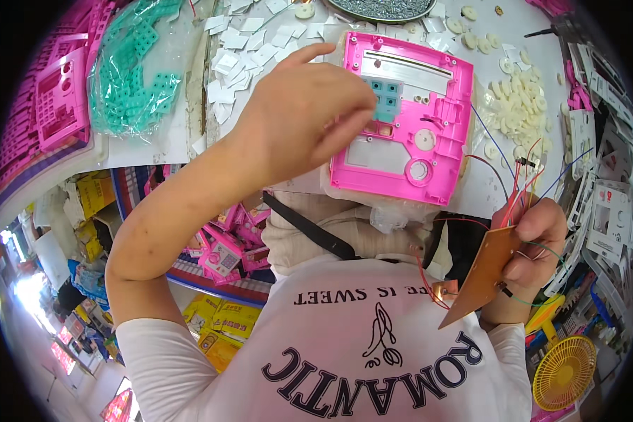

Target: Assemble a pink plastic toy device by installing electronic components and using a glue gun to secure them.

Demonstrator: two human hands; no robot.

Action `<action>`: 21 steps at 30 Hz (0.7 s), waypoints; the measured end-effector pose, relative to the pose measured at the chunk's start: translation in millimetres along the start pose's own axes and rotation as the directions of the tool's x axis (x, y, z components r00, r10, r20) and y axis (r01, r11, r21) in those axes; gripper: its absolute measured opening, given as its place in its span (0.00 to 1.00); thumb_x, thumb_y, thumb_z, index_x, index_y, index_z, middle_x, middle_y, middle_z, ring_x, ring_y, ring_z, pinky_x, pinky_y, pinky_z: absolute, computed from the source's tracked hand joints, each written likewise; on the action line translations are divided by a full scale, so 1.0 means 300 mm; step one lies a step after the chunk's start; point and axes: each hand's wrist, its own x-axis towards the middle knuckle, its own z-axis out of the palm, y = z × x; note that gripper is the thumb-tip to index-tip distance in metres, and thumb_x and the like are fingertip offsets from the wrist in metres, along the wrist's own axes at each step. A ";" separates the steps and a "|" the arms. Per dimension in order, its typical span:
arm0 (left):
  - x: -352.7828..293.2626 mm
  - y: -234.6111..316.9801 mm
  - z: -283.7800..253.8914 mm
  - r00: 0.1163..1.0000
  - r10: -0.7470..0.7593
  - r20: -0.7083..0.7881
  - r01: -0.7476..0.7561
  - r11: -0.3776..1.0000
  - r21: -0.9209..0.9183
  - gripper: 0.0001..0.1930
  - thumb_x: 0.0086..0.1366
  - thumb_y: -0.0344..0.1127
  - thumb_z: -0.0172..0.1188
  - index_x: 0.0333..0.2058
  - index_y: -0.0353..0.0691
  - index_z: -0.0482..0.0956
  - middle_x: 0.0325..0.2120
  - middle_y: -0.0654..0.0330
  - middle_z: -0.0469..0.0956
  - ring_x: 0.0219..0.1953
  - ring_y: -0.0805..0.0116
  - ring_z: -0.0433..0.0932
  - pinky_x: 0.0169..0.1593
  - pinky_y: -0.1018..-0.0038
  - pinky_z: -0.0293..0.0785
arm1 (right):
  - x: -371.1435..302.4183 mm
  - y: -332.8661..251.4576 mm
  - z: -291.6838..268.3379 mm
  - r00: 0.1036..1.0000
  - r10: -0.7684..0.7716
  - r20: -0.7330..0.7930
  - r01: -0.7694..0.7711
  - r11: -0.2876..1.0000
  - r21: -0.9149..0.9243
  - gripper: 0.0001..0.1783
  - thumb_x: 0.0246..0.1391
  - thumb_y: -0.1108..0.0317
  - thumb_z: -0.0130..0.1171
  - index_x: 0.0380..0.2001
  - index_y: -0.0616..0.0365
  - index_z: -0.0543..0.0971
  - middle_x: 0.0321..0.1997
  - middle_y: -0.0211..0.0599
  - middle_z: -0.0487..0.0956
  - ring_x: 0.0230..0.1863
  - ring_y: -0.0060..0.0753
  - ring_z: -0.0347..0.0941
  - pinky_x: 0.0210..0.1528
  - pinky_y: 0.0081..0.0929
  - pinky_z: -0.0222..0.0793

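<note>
My left hand [309, 105] reaches over a pink plastic casing [436, 186], which lies inside up on the table. Its thumb and forefinger are closed at the left edge of a teal rubber keypad [388, 98], partly hiding it; the hand is a little blurred. The keypad sits over the casing's middle, beside a white round part [425, 139]. Low on the right, my right hand [538, 235] grips a brown circuit board [482, 278] by its upper end. The board is tilted, and red, blue, black and green wires trail from it.
White square pieces [250, 53] are scattered beyond my left arm, with a bag of teal keypads [137, 77] farther left. A dish of small metal parts [383, 7] stands at the back. Cream round pieces [517, 105] lie right; a yellow fan [565, 373] is lower right.
</note>
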 end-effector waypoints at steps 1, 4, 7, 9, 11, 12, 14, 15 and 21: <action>-0.009 -0.011 0.005 0.999 -0.041 -0.022 0.040 0.997 -0.060 0.08 0.62 0.27 0.64 0.40 0.41 0.83 0.37 0.61 0.85 0.43 0.61 0.83 0.62 0.54 0.69 | -0.006 0.003 -0.001 1.000 -0.004 -0.005 0.004 1.000 -0.007 0.26 0.28 0.62 0.85 0.30 0.59 0.80 0.31 0.40 0.80 0.31 0.30 0.76 0.32 0.22 0.68; -0.019 -0.005 0.011 0.991 -0.132 -0.036 0.124 0.977 -0.171 0.07 0.63 0.26 0.62 0.41 0.37 0.83 0.37 0.58 0.85 0.42 0.59 0.83 0.60 0.57 0.72 | -0.012 0.010 -0.014 1.000 -0.019 0.022 0.020 1.000 -0.017 0.27 0.29 0.61 0.85 0.30 0.59 0.80 0.31 0.40 0.80 0.31 0.29 0.76 0.32 0.21 0.68; -0.020 -0.001 0.013 0.985 -0.172 -0.027 0.163 0.964 -0.211 0.07 0.63 0.26 0.62 0.41 0.36 0.83 0.37 0.57 0.85 0.41 0.59 0.83 0.60 0.59 0.72 | -0.009 0.013 -0.013 0.998 -0.048 0.035 0.048 0.999 -0.015 0.27 0.29 0.61 0.85 0.31 0.59 0.80 0.30 0.40 0.81 0.30 0.28 0.75 0.32 0.21 0.67; -0.021 -0.005 0.013 0.988 -0.154 -0.028 0.145 0.968 -0.204 0.07 0.63 0.26 0.62 0.41 0.36 0.83 0.37 0.57 0.85 0.41 0.59 0.83 0.60 0.59 0.71 | -0.007 0.013 -0.010 0.998 -0.055 0.040 0.056 0.998 -0.016 0.26 0.30 0.61 0.85 0.31 0.59 0.80 0.30 0.40 0.81 0.29 0.28 0.74 0.31 0.21 0.67; -0.023 -0.017 0.013 0.994 -0.101 -0.034 0.094 0.980 -0.176 0.07 0.64 0.27 0.62 0.41 0.37 0.82 0.37 0.57 0.85 0.42 0.60 0.83 0.60 0.58 0.71 | -0.005 0.009 -0.005 0.997 -0.054 0.047 0.055 0.998 -0.019 0.26 0.31 0.61 0.84 0.31 0.59 0.80 0.30 0.39 0.80 0.29 0.27 0.74 0.30 0.21 0.66; -0.024 -0.017 0.010 0.996 -0.086 -0.030 0.080 0.984 -0.160 0.08 0.63 0.27 0.63 0.41 0.37 0.82 0.38 0.58 0.85 0.43 0.60 0.83 0.61 0.57 0.71 | -0.004 0.007 -0.005 0.997 -0.052 0.052 0.053 0.998 -0.020 0.26 0.31 0.61 0.84 0.32 0.59 0.80 0.30 0.39 0.80 0.29 0.27 0.74 0.30 0.21 0.65; -0.025 -0.017 0.009 0.998 -0.056 -0.022 0.052 0.990 -0.132 0.08 0.63 0.28 0.64 0.41 0.38 0.82 0.38 0.59 0.85 0.44 0.60 0.83 0.62 0.56 0.70 | -0.003 0.008 -0.007 0.997 -0.048 0.059 0.050 0.999 -0.019 0.26 0.31 0.62 0.84 0.32 0.59 0.80 0.30 0.39 0.80 0.28 0.27 0.73 0.30 0.21 0.64; -0.027 -0.016 0.011 1.000 -0.015 -0.018 0.014 0.997 -0.075 0.09 0.61 0.29 0.65 0.42 0.38 0.82 0.40 0.60 0.84 0.46 0.61 0.83 0.63 0.54 0.68 | -0.001 0.010 -0.009 0.997 -0.052 0.065 0.053 0.998 -0.015 0.26 0.31 0.62 0.84 0.32 0.59 0.80 0.30 0.39 0.80 0.28 0.26 0.73 0.29 0.21 0.64; -0.054 0.062 -0.009 0.982 0.095 0.163 -0.139 0.948 0.285 0.23 0.53 0.39 0.71 0.48 0.42 0.80 0.55 0.61 0.78 0.59 0.61 0.75 0.70 0.47 0.55 | 0.001 0.026 -0.023 0.995 -0.074 0.070 0.074 0.997 0.007 0.26 0.30 0.63 0.84 0.32 0.59 0.80 0.30 0.39 0.80 0.28 0.25 0.72 0.28 0.20 0.61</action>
